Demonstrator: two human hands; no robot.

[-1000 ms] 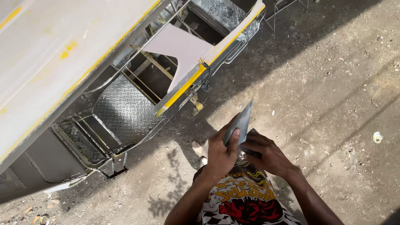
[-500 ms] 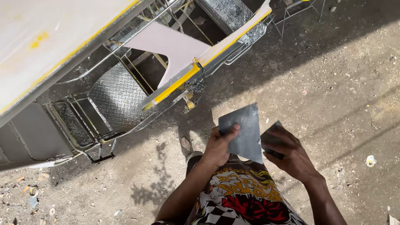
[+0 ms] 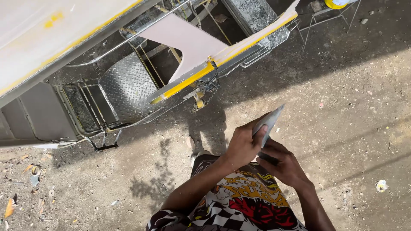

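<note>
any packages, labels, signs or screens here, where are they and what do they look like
None that can be made out.
Grey sheet: flat, seen edge-on, pinched between left hand and right hand; no label shows.
Yellow round thing: top edge, on a wire stand, mostly cut off.

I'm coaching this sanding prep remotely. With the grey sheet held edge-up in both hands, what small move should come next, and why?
Probably press the fold flat: the left hand pinches the grey abrasive sheet upright, while the right hand grips its lower edge, so it looks half folded.
</note>
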